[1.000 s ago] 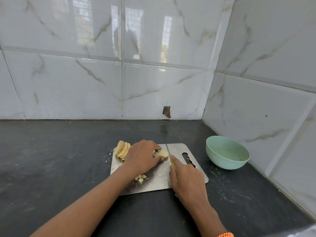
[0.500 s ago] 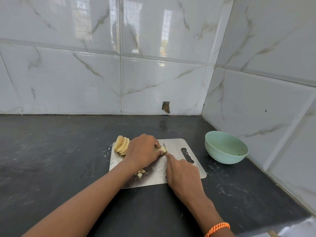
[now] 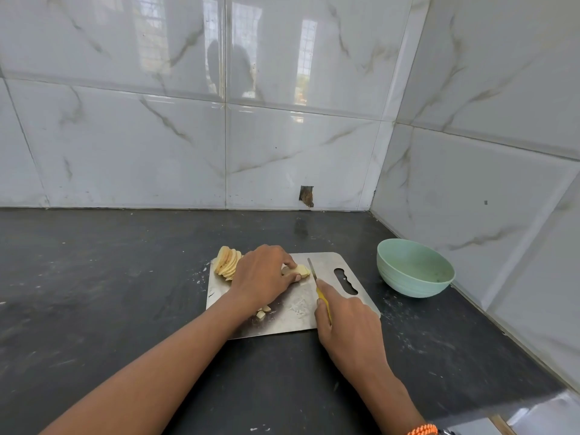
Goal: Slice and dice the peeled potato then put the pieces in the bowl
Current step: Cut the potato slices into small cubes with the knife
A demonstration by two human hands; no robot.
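A steel cutting board lies on the dark counter. My left hand holds down a few stacked potato slices near the board's middle. My right hand grips a yellow-handled knife; its blade stands just right of those slices, tip pointing away from me. A fanned pile of potato slices leans at the board's far left corner. A few diced pieces lie by my left wrist. The pale green bowl sits to the right of the board.
White marble-look tiles form the back wall and the right wall, meeting in a corner behind the bowl. The black counter stretches left of the board. Its front edge shows at the lower right.
The knife blade was down in the held slices half a second ago; now it is back out, just to their right. My left hand stays on the slices.
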